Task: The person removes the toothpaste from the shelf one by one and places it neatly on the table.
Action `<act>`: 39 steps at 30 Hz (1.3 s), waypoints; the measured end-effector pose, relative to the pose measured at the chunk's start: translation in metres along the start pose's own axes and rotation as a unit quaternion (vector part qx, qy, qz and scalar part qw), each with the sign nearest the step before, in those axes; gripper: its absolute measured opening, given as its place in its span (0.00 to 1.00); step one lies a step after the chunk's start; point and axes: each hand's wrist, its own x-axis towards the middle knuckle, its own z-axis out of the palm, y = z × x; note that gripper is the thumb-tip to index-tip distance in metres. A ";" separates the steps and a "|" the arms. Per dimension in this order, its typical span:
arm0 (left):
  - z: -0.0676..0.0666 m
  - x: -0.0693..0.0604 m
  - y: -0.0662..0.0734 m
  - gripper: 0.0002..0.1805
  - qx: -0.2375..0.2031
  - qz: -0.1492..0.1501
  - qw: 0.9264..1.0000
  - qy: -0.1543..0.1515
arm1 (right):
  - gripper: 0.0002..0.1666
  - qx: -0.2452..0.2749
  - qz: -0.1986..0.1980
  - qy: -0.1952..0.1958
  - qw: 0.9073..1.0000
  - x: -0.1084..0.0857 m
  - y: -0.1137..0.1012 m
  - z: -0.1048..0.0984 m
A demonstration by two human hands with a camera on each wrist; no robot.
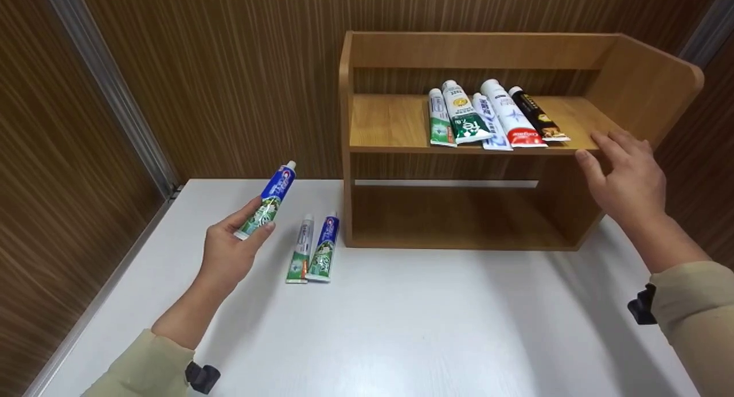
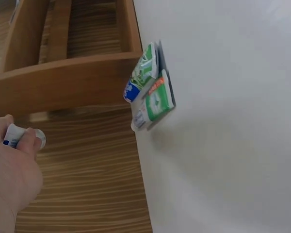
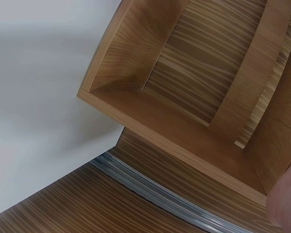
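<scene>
White table [image 1: 413,311] beneath; toothpaste tube [image 1: 277,185] juts past gripping left hand [image 1: 230,246].

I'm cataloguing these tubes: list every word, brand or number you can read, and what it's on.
"Colgate": on the red-ended tube on the shelf.
Too small, blurred or unclear to read: print on the black tube, purple-white tube, large green-ended tube and slim green-ended tube there; the blue tube in the left hand; the second blue tube and grey-green tube on the table.
</scene>
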 end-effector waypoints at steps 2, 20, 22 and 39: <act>0.000 0.001 -0.004 0.34 0.007 -0.008 1.000 0.004 | 0.41 -0.001 -0.001 0.001 1.000 0.000 0.000 0.000; 0.002 0.006 -0.029 0.35 0.020 -0.046 0.999 0.007 | 0.40 -0.003 -0.006 0.002 1.000 0.001 0.000 0.000; 0.003 0.007 -0.032 0.34 0.019 -0.048 0.999 0.004 | 0.40 -0.003 -0.004 0.001 1.000 0.001 0.000 -0.001; 0.009 0.009 -0.059 0.32 0.043 -0.070 0.997 -0.013 | 0.40 -0.006 -0.006 0.008 1.000 0.000 0.000 0.000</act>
